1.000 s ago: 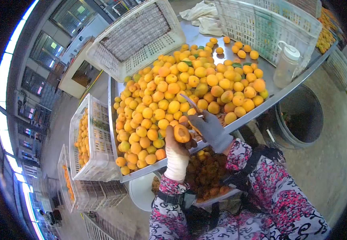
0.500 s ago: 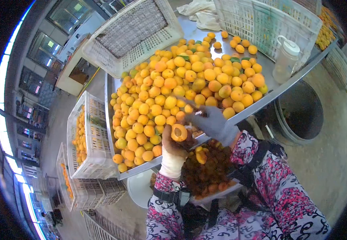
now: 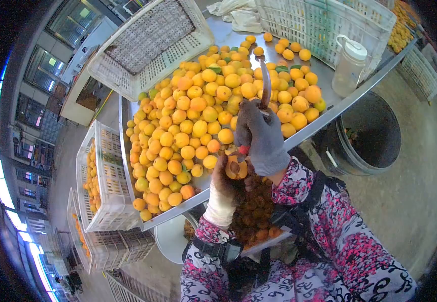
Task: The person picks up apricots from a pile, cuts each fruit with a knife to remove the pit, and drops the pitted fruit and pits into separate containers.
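Note:
In my left hand (image 3: pixel 222 189), whose fingers look dark and stained with white material around the wrist, is a cut apricot (image 3: pixel 236 169), its inner face with a dark hollow turned up. My right hand (image 3: pixel 261 138), in a grey glove, is closed around a knife (image 3: pixel 266 83) with its curved blade pointing away from me. A small red tip shows below that fist, close against the apricot. Just beyond both hands, a large heap of whole apricots (image 3: pixel 183 128) covers much of the metal table (image 3: pixel 337 108). Beneath my hands sits a container of apricot pieces (image 3: pixel 256 216), partly hidden by my arms.
A tipped white crate (image 3: pixel 148 48) and another crate (image 3: pixel 324 30) stand at the table's back. A lidded plastic jug (image 3: pixel 349 68) is at right. Stacked crates of fruit (image 3: pixel 107 176) stand left, a white bucket (image 3: pixel 170 241) below the table, a dark bucket (image 3: pixel 372 133) at right.
My right hand, blurred before, has closed in on the cut apricot, and the knife blade now points clearly away. My left hand keeps the apricot. The whole view has shifted slightly.

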Available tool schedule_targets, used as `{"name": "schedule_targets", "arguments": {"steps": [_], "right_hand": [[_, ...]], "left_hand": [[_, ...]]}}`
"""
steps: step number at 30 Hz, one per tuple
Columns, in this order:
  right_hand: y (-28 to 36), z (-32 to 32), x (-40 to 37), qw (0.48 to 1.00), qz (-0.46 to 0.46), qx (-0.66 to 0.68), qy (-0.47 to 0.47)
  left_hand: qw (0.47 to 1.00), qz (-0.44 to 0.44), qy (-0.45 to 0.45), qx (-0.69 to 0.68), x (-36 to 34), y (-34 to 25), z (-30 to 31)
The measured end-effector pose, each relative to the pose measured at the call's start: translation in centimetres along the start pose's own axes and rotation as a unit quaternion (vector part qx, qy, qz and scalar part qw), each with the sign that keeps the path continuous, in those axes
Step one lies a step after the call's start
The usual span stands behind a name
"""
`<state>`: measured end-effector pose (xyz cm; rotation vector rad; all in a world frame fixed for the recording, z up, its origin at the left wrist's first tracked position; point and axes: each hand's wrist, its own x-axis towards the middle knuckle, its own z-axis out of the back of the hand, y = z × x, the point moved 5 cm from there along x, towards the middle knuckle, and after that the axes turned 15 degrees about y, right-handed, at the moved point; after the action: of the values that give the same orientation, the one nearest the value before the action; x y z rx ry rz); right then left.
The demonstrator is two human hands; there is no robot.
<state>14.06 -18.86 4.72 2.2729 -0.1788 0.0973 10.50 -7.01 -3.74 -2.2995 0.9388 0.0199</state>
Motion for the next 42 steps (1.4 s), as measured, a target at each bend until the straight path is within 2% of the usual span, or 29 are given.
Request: {"name": "schedule_targets", "arguments": {"steps": [2, 5, 7, 8, 10, 13, 14, 15, 16, 18, 20, 22, 23, 25, 26, 27, 28, 29, 31, 32, 33, 34, 35, 36, 37, 38, 40, 41, 42], "right_hand": [[-0.1, -0.2, -0.2, 1.000, 0.002, -0.010, 0.007], [-0.6, -0.1, -0.2, 0.999, 0.003, -0.012, 0.035], [-0.8, 0.0, -0.2, 0.999, 0.000, -0.004, 0.054], [-1.2, 0.2, -0.1, 0.998, -0.038, 0.030, 0.049], [-1.6, 0.2, -0.1, 0.994, -0.076, 0.063, 0.045], [-1.5, 0.0, -0.2, 0.998, -0.061, 0.015, 0.024], [-1.7, 0.0, -0.2, 0.995, -0.069, 0.072, 0.007], [-2.0, 0.1, -0.2, 0.989, -0.077, 0.129, -0.010], [-2.2, 0.5, 0.0, 0.989, -0.077, 0.129, -0.010], [-3.6, 1.7, 0.5, 0.956, -0.082, 0.281, -0.006], [-4.3, 2.0, 0.7, 0.953, -0.084, 0.291, 0.002], [-4.5, 1.8, 0.8, 0.949, -0.084, 0.303, 0.009], [-4.2, 1.7, 0.7, 0.961, -0.074, 0.267, -0.002], [-3.2, 0.6, 0.5, 0.971, -0.063, 0.231, -0.011], [-2.4, -0.1, 0.1, 0.989, -0.071, 0.126, -0.025], [-2.0, -0.4, -0.4, 0.996, -0.078, 0.020, -0.040], [-1.9, -0.7, -0.4, 0.999, -0.044, -0.022, -0.004], [-2.0, -0.6, -0.5, 0.999, -0.045, -0.022, -0.005], [-2.2, -0.4, -0.5, 0.997, -0.057, 0.043, -0.032], [-2.8, 0.0, 0.0, 0.982, -0.078, 0.167, 0.033], [-3.4, 0.5, 0.0, 0.982, -0.079, 0.168, 0.033], [-3.4, 0.4, 0.0, 0.983, -0.073, 0.161, 0.049], [-3.6, 0.3, 0.0, 0.984, -0.066, 0.154, 0.066], [-3.6, 0.0, -0.2, 0.994, 0.016, -0.073, 0.075], [-4.0, -1.2, -0.6, 0.948, 0.137, -0.272, 0.094], [-3.6, -3.3, -1.6, 0.847, 0.250, -0.455, 0.108], [-4.2, -5.3, -3.0, 0.765, 0.146, -0.538, 0.322], [-4.2, -5.4, -3.1, 0.766, 0.147, -0.538, 0.319], [-4.4, -6.0, -3.4, 0.734, 0.166, -0.565, 0.339]], "left_hand": [[1.000, -0.010, 0.014, 0.026, 0.1, 0.0, 0.1], [1.000, 0.002, 0.005, -0.007, 0.1, 0.1, -0.4], [0.998, -0.031, -0.041, -0.030, -0.2, 0.0, -0.9], [0.998, -0.031, -0.040, -0.030, -0.3, 0.0, -0.8], [0.999, -0.027, -0.001, 0.023, -0.2, 0.1, -0.7], [0.997, -0.045, -0.027, 0.055, -0.2, 0.0, -0.8], [0.997, -0.045, -0.027, 0.056, -0.3, -0.1, -0.6], [0.998, -0.036, 0.025, 0.044, -0.3, -0.2, -0.8], [0.996, -0.027, 0.078, 0.032, -0.3, -0.2, -1.1], [0.997, -0.027, 0.073, 0.004, -0.3, -0.2, -1.0], [0.997, -0.027, 0.069, -0.023, -0.4, -0.3, -0.9], [0.996, -0.021, 0.086, 0.008, -0.5, -0.6, -1.0], [0.996, -0.021, 0.086, 0.009, -0.5, -0.6, -1.2], [0.998, -0.045, -0.001, 0.040, -0.6, -0.5, -1.2], [0.998, -0.046, 0.000, 0.039, 0.0, 0.0, -1.5], [0.991, -0.087, -0.100, 0.022, 0.4, 0.1, -1.0], [0.972, -0.126, -0.199, 0.005, 0.2, 0.1, -0.3], [0.972, -0.125, -0.200, 0.004, 0.1, 0.1, -0.1], [0.992, -0.083, -0.087, 0.049, 0.0, -0.3, -0.4], [0.991, -0.083, -0.088, 0.049, -0.4, -0.8, 0.8], [0.996, -0.046, 0.069, 0.026, -0.3, -0.9, 1.3], [0.975, -0.007, 0.224, 0.002, -0.7, -1.0, -0.1], [0.975, -0.008, 0.224, 0.003, -1.2, -0.7, -0.4], [0.984, -0.048, 0.136, 0.101, -1.7, -0.6, -0.1], [0.976, -0.087, 0.045, 0.196, -2.1, -1.0, -0.1], [0.976, -0.088, 0.046, 0.196, -2.0, -0.9, -0.2], [0.981, -0.083, 0.027, 0.173, -1.5, -0.7, 0.0], [0.983, -0.079, 0.017, 0.162, -1.3, -0.7, 0.2], [0.986, -0.076, 0.006, 0.151, -1.1, -0.6, 0.4]]}}
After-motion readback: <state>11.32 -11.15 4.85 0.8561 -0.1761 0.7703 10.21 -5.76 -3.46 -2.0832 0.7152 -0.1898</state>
